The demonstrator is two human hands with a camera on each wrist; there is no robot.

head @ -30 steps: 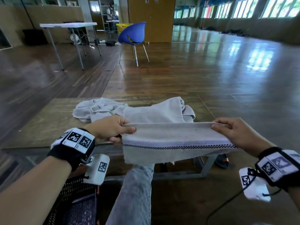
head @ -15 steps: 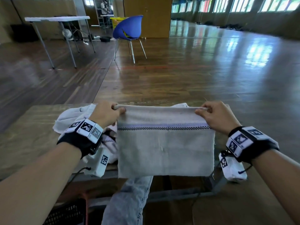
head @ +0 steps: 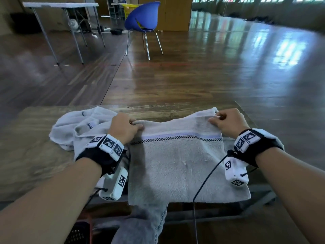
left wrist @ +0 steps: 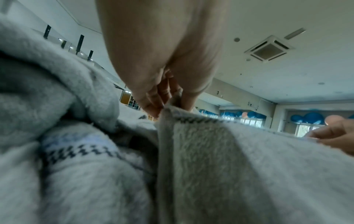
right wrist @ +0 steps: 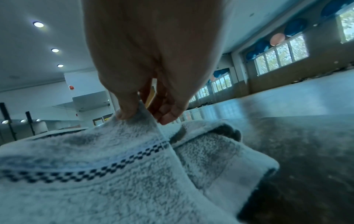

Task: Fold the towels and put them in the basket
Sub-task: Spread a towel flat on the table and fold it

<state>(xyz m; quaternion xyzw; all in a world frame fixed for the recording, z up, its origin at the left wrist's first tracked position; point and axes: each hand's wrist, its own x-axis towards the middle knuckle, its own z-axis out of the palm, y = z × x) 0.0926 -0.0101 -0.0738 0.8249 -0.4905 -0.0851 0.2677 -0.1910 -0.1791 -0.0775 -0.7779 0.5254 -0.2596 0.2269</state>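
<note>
A grey towel point(head: 177, 166) with a checkered stripe lies spread on the wooden table point(head: 26, 155), its near edge hanging over the front. My left hand point(head: 130, 126) pinches its far left corner, and my right hand point(head: 217, 119) pinches its far right corner. The wrist views show the same pinches: left hand point(left wrist: 168, 104) on the towel point(left wrist: 239, 166), right hand point(right wrist: 139, 112) on the towel point(right wrist: 86, 174). A second, crumpled grey towel point(head: 73, 131) lies under and left of the first. A dark basket point(head: 77, 233) peeks in at the bottom left, below the table.
My grey trouser leg point(head: 140, 226) is under the table's front edge. A cable point(head: 202, 187) hangs from the right wrist across the towel. Beyond the table are a blue chair point(head: 142, 16) and a folding table point(head: 61, 6) on the wooden floor.
Both hands carried the towel forward and down from hanging in the air. It now lies flat on the table over the other towel, corners still pinched.
</note>
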